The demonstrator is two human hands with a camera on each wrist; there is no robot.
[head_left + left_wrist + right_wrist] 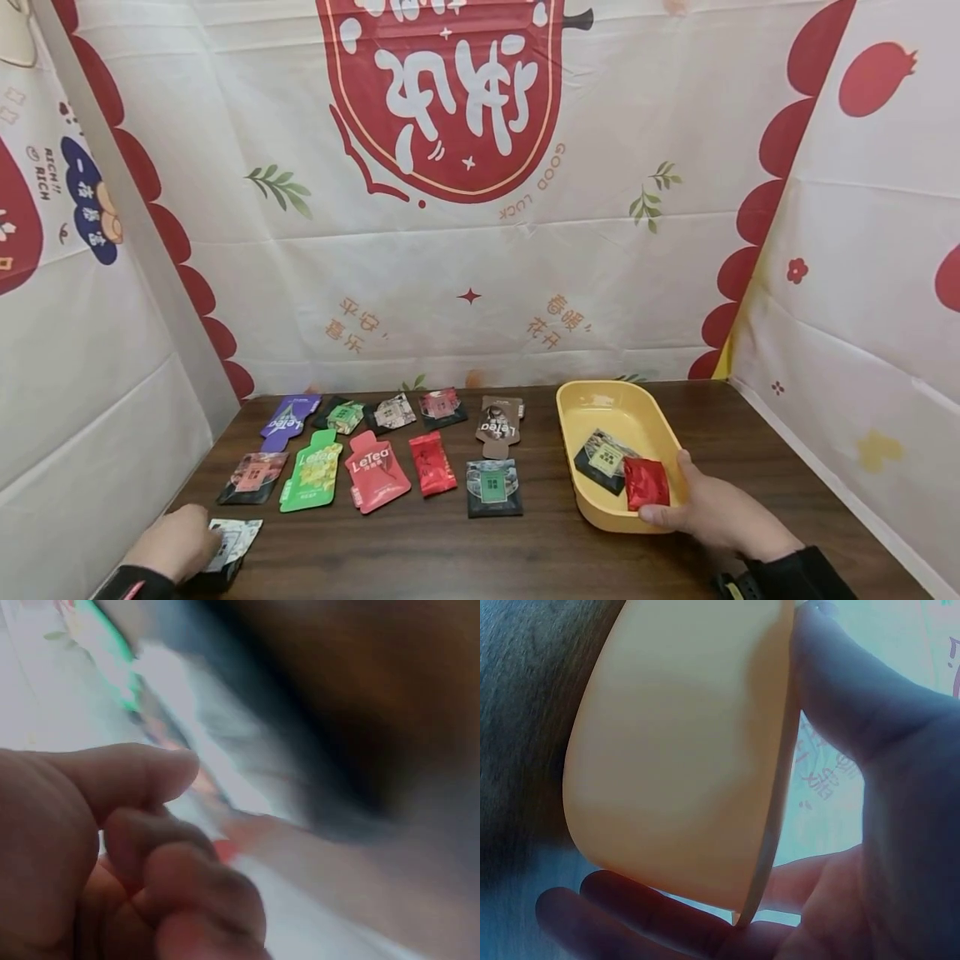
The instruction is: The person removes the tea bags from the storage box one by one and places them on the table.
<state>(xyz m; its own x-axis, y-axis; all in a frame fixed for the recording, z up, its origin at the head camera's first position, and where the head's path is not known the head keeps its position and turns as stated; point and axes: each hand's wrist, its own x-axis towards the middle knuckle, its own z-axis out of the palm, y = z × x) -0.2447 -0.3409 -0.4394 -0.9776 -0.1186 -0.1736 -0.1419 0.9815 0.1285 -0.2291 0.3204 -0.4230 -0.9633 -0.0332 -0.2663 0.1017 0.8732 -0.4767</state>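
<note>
The right hand (712, 512) clamps the near rim of the yellow tray (592, 408) at four o'clock on the table (540, 558) — best kept steady and level. At seven o'clock, the left hand (174, 542) pinches a pale sachet (234, 537) — lift it cleanly off the stack.

Yellow tray (600, 408), near corner gripped, white packet (234, 537) pinched

Smooth plastic tray (600, 400); glossy, probably foil, sachets (431, 462).

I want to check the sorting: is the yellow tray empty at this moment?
No, the yellow tray holds a dark packet and a red packet.
</note>
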